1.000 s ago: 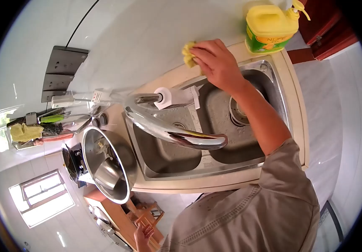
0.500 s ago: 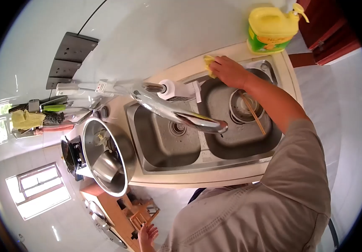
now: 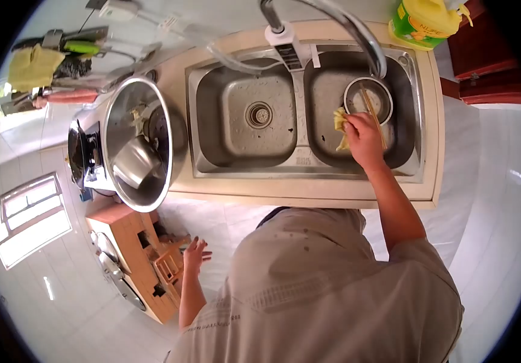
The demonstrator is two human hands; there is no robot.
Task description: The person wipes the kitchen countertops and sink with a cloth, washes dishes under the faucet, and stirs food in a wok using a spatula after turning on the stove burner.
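Observation:
My right hand (image 3: 363, 136) is closed on a yellow cloth (image 3: 340, 120), held over the right basin (image 3: 327, 81) of a steel double sink. Part of the cloth hangs down below my fingers. Just beyond that hand, a round metal bowl (image 3: 347, 97) sits in the basin with a pair of chopsticks (image 3: 370, 104) leaning across it. Away from the sink, my left hand (image 3: 195, 253) hangs in the air at the lower left, fingers apart and holding nothing.
Left of the sink stands a large steel basin (image 3: 162, 192) with a metal cup (image 3: 136, 162) inside. The faucet (image 3: 376, 51) arches over the right basin. A yellow detergent jug (image 3: 425, 24) stands at the back right corner. Utensils and a yellow cloth (image 3: 33, 68) hang at the left wall.
My right hand has come from the counter behind the sink to over the right basin, bringing the yellow cloth along. The view has shifted. My left hand stays open.

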